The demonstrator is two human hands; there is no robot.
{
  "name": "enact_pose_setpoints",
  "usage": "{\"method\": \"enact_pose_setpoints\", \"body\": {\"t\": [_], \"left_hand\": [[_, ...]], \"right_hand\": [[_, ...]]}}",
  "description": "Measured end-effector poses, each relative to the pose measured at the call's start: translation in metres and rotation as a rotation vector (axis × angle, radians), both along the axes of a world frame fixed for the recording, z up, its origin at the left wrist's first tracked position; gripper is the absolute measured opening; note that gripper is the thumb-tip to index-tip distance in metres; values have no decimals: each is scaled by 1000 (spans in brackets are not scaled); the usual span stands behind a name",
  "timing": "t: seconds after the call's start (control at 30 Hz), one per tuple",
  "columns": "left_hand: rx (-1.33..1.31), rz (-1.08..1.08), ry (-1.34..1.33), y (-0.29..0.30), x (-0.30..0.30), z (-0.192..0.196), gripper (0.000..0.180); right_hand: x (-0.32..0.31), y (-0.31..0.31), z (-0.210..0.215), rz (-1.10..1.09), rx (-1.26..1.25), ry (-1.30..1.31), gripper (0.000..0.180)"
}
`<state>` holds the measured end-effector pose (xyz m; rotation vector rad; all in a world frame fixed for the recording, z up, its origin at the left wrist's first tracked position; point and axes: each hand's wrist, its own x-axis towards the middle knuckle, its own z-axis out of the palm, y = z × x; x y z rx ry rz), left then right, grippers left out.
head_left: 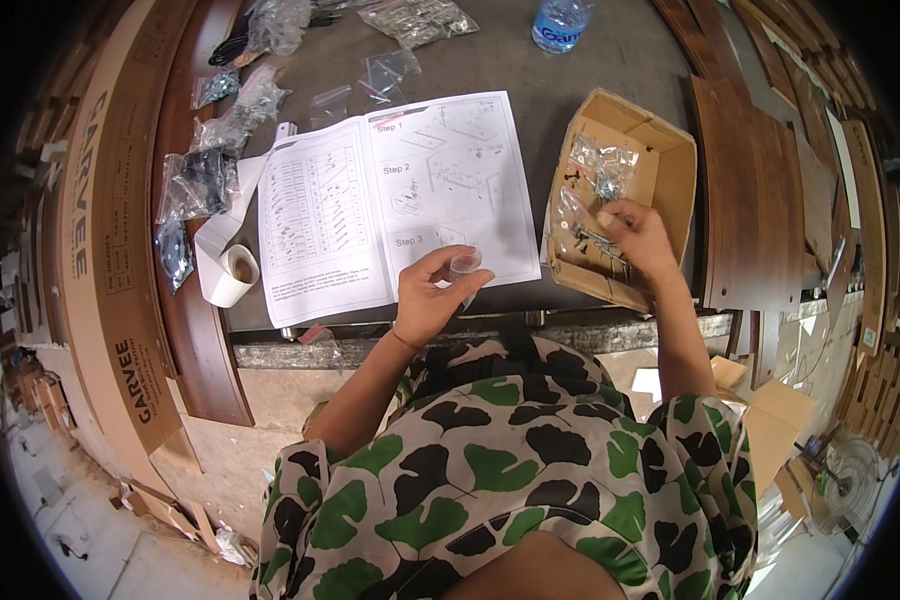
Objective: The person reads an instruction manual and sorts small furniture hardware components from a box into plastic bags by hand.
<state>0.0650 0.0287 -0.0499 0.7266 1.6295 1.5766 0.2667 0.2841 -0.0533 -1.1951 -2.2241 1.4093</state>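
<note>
My left hand point(436, 292) is above the lower edge of an open instruction booklet point(450, 185). Its thumb and fingers are curled round a small clear plastic bag point(465, 264), whose mouth looks round and open. Inside a shallow cardboard box point(673, 175) on the right is my right hand point(638, 238). Its fingers are bent together over some long metal screws point(597, 243); exactly what they pinch is hidden. Clear bags of small hardware point(602, 165) lie in the box beyond this hand.
Left of the booklet stands a white paper roll point(232, 277), with several hardware bags point(198, 185) behind it. A water bottle point(561, 25) and a full bag of fittings point(417, 20) are at the back. Brown boards point(745, 190) flank the table's right side; a long carton point(120, 220) its left.
</note>
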Motion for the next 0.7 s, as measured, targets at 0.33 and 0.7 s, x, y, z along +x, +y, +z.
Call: {"method": "enact_pose_setpoints", "body": {"t": [0.33,0.7], "left_hand": [[0,-51,-6,8,3,2,32],[-60,-66,26,-3,-6,-1,32]], "right_hand": [[9,11,46,-419,-843,518,15],[-33,-1,6,34,-12,-83,16]]}}
